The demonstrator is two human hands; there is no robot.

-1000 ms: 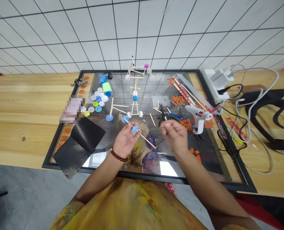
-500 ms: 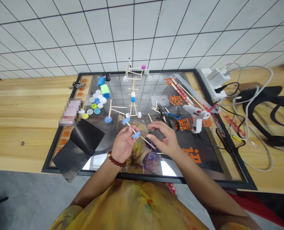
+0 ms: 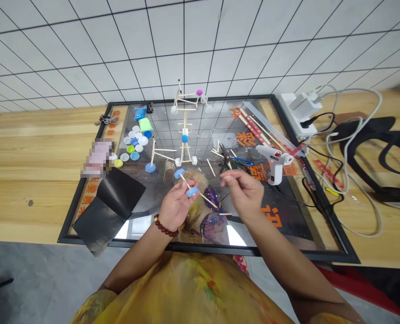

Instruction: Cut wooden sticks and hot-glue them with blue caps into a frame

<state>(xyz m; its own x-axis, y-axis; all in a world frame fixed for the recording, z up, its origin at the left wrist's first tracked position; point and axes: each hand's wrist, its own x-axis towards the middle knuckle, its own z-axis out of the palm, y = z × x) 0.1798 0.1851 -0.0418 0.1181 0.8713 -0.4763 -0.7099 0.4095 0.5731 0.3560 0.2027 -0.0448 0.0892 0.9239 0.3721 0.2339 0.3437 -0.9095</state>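
At the far left of the glass-topped board, a pink packet (image 3: pixel 99 155) is blurred, so its print cannot be read; the orange writing (image 3: pixel 91 186) below it is partly covered and too small to make out. Loose bottle caps (image 3: pixel 135 140) lie in a cluster. The left hand (image 3: pixel 175 208) is half open, palm up, thumb and fingers pinching a short stick (image 3: pixel 185 181) above the board, with an upper blue cap (image 3: pixel 179 173) at its far end and a lower blue cap (image 3: pixel 192 192) by the fingertips. A light, steady pinch close to the lower cap should keep both discs square to the stick without twisting the joints. The right hand (image 3: pixel 243 192) hangs apart, fingers curled, thumb near forefinger; whether it pinches anything cannot be told. Beyond it, one large orange character (image 3: pixel 245 138) reads 彩. On the glue gun (image 3: pixel 274 164) no brand is legible; resting it clear of the wrist seems wise.
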